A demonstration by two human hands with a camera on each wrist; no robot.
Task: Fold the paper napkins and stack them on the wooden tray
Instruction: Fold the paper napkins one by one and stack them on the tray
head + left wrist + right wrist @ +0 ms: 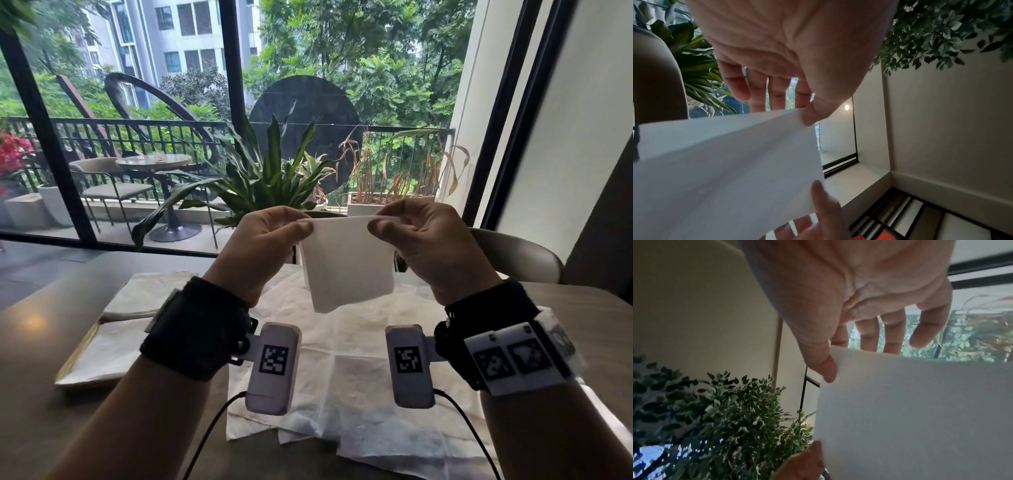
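Observation:
A white paper napkin (pixel 346 263) hangs in the air above the table, folded into a smaller rectangle. My left hand (pixel 270 236) pinches its upper left corner and my right hand (pixel 418 233) pinches its upper right corner. The left wrist view shows the napkin (pixel 725 162) caught between thumb and fingers (pixel 777 97). From the right wrist the napkin (pixel 920 410) appears under my thumb, with the fingers (pixel 869 335) behind it. A wooden tray (pixel 77 356) lies at the left of the table with folded napkins (pixel 150 291) on it. Several unfolded napkins (pixel 342 377) are spread beneath my hands.
The table (pixel 41 428) is grey-brown and runs to the window. A grey chair back (pixel 513 257) stands across the table on the right. A potted plant (pixel 270 178) sits behind the far edge, in front of the glass.

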